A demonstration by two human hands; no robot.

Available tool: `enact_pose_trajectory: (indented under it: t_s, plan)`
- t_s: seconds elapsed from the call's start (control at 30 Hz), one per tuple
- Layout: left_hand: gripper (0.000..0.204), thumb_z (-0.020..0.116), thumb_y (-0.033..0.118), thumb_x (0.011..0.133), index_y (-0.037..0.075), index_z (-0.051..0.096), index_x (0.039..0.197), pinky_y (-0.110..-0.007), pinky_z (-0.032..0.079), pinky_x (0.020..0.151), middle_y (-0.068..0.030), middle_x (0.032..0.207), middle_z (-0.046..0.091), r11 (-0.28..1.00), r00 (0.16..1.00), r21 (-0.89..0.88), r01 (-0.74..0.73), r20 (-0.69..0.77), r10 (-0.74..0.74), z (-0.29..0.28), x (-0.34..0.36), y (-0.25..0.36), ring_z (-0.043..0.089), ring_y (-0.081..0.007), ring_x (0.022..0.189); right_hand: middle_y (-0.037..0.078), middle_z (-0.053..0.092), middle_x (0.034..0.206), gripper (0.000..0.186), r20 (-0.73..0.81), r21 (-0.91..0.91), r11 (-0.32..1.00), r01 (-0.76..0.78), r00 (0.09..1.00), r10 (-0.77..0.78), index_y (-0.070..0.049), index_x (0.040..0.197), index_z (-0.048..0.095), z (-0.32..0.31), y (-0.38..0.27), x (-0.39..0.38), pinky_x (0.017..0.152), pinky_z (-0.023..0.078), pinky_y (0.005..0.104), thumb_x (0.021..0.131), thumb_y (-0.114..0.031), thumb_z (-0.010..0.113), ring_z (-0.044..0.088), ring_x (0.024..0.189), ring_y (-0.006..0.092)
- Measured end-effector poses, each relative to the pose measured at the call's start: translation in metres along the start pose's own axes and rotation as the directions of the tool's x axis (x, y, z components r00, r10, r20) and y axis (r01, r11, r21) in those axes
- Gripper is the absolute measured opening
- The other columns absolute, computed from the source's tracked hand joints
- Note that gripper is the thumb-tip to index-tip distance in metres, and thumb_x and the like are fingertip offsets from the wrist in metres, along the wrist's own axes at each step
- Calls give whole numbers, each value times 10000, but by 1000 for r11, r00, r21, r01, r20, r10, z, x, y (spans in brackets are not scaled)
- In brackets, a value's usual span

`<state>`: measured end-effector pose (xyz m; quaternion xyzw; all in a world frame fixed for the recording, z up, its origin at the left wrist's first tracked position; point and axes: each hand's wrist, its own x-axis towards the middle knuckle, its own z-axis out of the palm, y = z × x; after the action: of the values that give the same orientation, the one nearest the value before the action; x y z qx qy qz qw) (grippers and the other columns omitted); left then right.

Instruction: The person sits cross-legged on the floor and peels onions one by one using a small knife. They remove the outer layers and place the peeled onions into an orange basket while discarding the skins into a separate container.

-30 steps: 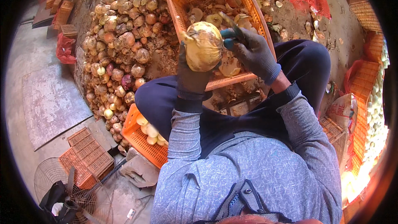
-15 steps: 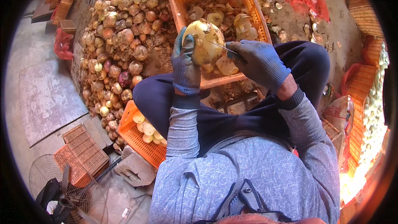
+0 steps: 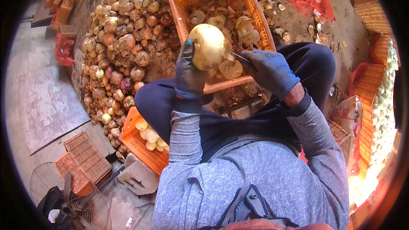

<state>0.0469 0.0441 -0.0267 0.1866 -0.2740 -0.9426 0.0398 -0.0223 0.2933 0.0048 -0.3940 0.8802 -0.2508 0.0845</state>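
Observation:
My gloved left hand (image 3: 188,74) grips a large onion (image 3: 207,42) from the left, above an orange crate (image 3: 265,32) of skins and onion scraps. The onion's top shows pale and mostly bare, with some browner patches. My gloved right hand (image 3: 272,70) is closed on a small knife (image 3: 236,55), whose thin blade points at the onion's right side; whether it touches is unclear. My crossed legs are around the crate's near end.
A large pile of unpeeled onions (image 3: 123,42) lies left. An orange crate (image 3: 142,151) of pale onions sits by my left knee. Stacked crates (image 3: 366,106) line the right. A wire fan (image 3: 47,179) and upturned crates (image 3: 85,157) stand lower left.
The onion has turned in my left hand and shows more pale surface. My right hand swung down and rightward from the onion's upper right, bringing the knife to its side.

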Motion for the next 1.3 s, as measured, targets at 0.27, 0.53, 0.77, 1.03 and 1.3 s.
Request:
enact_pose_trajectory:
  t_s: [0.27, 0.53, 0.77, 1.03, 1.3]
  plan:
    - [612, 852, 320, 889, 42, 615, 1381, -442, 586, 952, -151, 1238, 755, -243, 824, 906, -346, 417, 383, 4, -20, 0, 732, -306, 1132, 158, 695, 883, 291, -191, 37, 999, 28, 981, -21, -65, 1227, 704, -16, -9, -7, 716, 559, 465, 956, -170, 715, 705, 823, 367]
    - [635, 739, 362, 991, 40, 505, 1487, -430, 543, 1071, -103, 1370, 706, -94, 929, 958, -271, 286, 234, 12, -24, 7, 668, -268, 1263, 132, 651, 879, 362, -198, -107, 989, 101, 973, -120, -69, 1277, 678, -26, -32, 10, 715, 530, 457, 937, -181, 726, 671, 797, 350]
    - [681, 800, 277, 960, 12, 477, 1498, -404, 516, 1125, -97, 1367, 717, -116, 903, 946, -302, 323, 283, 22, -28, 5, 664, -243, 1284, 132, 641, 867, 358, -136, -159, 983, 92, 984, -115, -62, 1272, 672, -22, -23, 18, 704, 519, 457, 949, -209, 719, 661, 787, 352]
    - [576, 684, 385, 1030, 95, 523, 1501, -412, 470, 1174, -73, 1414, 695, -257, 901, 892, -371, 413, 131, 16, -25, 6, 590, -207, 1381, 152, 676, 884, 290, -113, -12, 989, 145, 983, -145, -61, 1217, 688, -14, -5, 14, 705, 527, 479, 966, -200, 722, 676, 802, 368]
    - [730, 876, 344, 846, 110, 556, 1459, -395, 559, 1040, -82, 1313, 734, -171, 900, 931, -322, 357, 250, -4, -19, 2, 702, -249, 1209, 157, 675, 856, 295, -68, -138, 989, 46, 996, -55, -73, 1239, 700, -11, 7, 11, 706, 538, 474, 964, -181, 713, 692, 807, 373]
